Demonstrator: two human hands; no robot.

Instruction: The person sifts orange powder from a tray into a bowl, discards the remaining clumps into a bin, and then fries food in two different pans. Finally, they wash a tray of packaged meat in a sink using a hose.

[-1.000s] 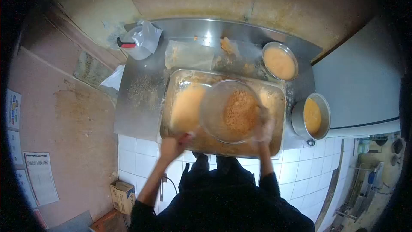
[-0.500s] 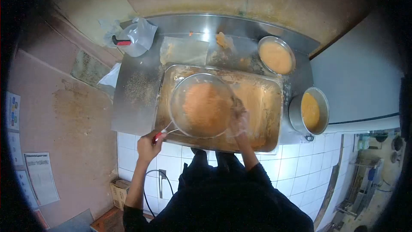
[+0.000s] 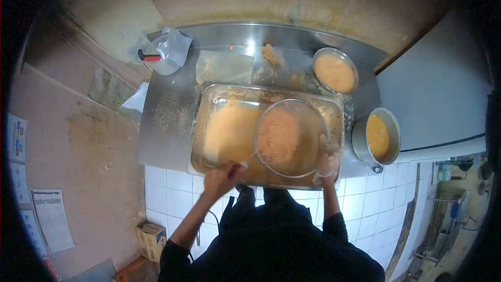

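A round sieve [image 3: 279, 134] with orange crumbly powder [image 3: 278, 136] inside is held over a deep metal tray [image 3: 196, 149]. My left hand [image 3: 221, 177] is closed round the red sieve handle, at the tray's near edge. On the sieve's far right side, my right hand [image 3: 327, 161], in a clear plastic glove, lies against the rim with its fingers stretched along it. That hand is somewhat blurred. Pale orange powder [image 3: 229, 133] lies in the left half of the tray, beneath and beside the sieve.
At the back right stands a bowl of pale orange powder [image 3: 335, 71]. A metal pot [image 3: 392, 120] with a yellow-orange content sits near the right edge. A plastic sheet [image 3: 224, 67] and a plastic-covered jug [image 3: 168, 55] are at the back left. A wall closes off the left.
The sieve and both hands have swung to the right across the tray. The pale powder in the tray's left half, previously covered by the sieve, is now visible.
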